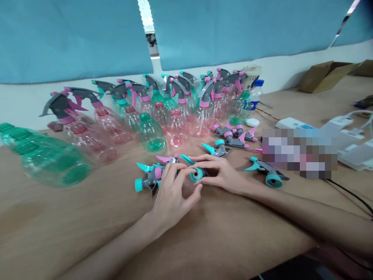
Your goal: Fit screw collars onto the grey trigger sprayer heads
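Observation:
A grey trigger spray head with a teal collar (196, 174) is between my two hands above the table, its open underside facing me. My right hand (223, 174) grips it from the right, fingers above and thumb below. My left hand (171, 190) curls around the collar from the left; its index finger touches the rim and its thumb tip is just beneath. Behind my left hand lie loose spray heads, including a grey one with a teal collar (138, 185). Another teal-collared spray head (274, 180) rests right of my right hand.
Pink and green bottles stand behind, some capped with spray heads, others open, like a green bottle (152, 134). Green bottles (52, 163) are at the left. Pink-trimmed spray heads (234, 136) lie in a pile. A water bottle (256, 95) and cardboard box (323, 77) are farther back.

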Motion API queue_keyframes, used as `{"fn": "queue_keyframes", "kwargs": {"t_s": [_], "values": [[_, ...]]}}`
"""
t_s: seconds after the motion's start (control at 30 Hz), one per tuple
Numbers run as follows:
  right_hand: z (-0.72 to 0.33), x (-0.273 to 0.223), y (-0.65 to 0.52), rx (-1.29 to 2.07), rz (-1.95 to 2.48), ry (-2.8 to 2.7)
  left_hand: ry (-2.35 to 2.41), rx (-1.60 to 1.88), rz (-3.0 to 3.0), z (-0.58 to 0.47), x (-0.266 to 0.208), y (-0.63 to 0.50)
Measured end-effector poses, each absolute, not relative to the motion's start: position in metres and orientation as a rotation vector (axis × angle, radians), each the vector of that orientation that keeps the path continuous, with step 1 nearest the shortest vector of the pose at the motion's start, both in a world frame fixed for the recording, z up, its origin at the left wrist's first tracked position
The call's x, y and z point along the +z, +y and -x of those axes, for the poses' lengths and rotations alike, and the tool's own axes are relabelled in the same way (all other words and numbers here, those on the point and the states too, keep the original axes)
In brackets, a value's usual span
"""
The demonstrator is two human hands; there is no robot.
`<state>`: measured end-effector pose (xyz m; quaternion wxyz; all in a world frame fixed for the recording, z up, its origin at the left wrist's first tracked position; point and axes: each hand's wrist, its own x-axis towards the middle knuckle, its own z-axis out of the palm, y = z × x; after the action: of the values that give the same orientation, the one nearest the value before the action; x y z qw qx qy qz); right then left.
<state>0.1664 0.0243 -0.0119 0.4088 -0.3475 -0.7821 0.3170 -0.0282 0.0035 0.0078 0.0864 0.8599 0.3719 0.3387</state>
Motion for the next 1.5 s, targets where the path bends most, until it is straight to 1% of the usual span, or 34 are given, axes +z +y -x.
{"fn": "queue_keyframes", "kwargs": {"t_s": [0.47,1.07,1.2,1.5], "values": [[-0.1643,-0.0115,0.0207,0.748,0.863,-2.016,1.080,1.027,-2.499,0.0296,0.0088,0.0047],[-0.1642,-0.0106,0.0195,0.723,0.833,-2.084,1.097,0.821,-2.680,0.0276,0.0082,0.0044],[-0.1643,-0.0099,0.0203,0.736,0.878,-2.048,1.095,0.870,-2.689,0.0274,0.0065,0.0044],[-0.1646,-0.0135,0.0217,0.648,0.898,-1.962,1.101,0.992,-2.626,0.0306,0.0062,0.0021]]}}
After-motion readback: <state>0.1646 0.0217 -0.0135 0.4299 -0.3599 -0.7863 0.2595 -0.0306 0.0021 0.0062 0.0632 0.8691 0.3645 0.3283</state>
